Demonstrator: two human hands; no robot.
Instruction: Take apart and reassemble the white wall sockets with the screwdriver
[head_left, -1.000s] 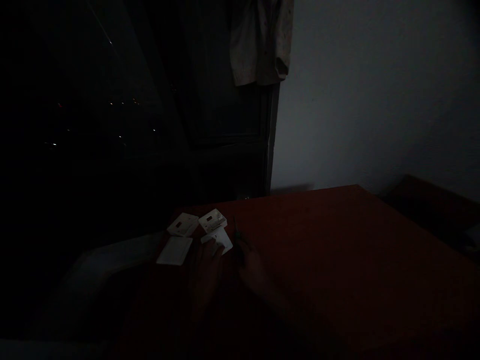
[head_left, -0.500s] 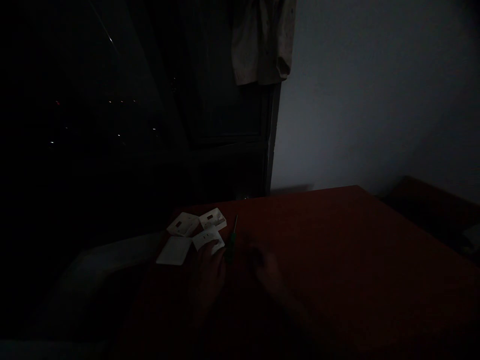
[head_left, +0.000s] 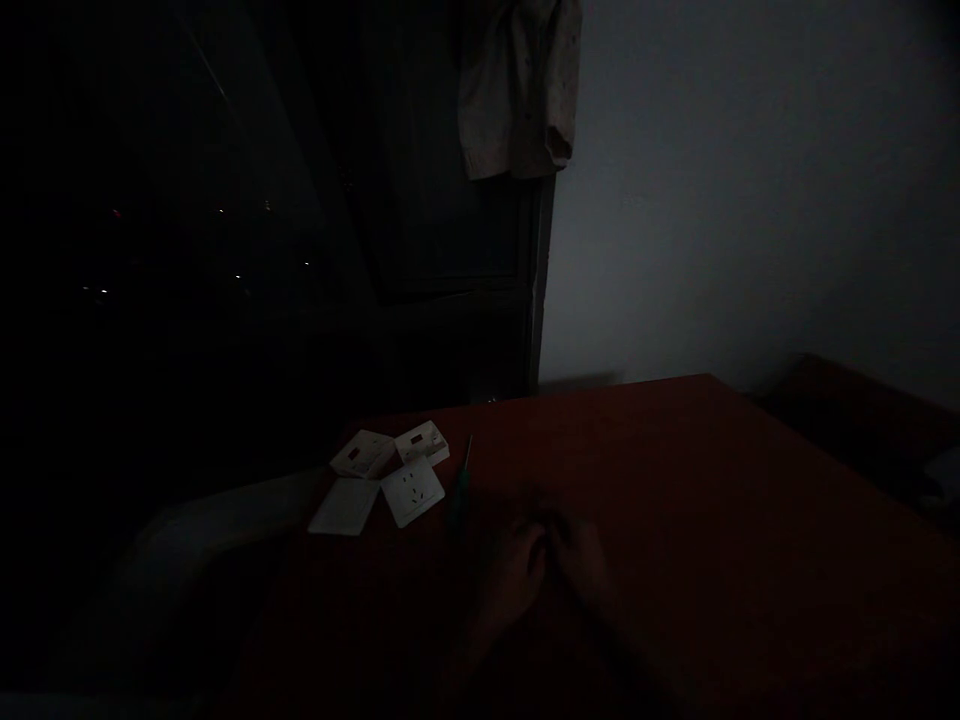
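Screwdriver [head_left: 461, 483] lies left of the left hand [head_left: 520, 565], seemingly apart.

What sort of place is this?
Probably a dim room in a home at night: a hanging garment, a dark window with small lights, and a reddish table by a pale wall.

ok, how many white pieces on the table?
4: open box far left, second box right of it, flat plate near left, slotted plate near right. Darkness may hide more.
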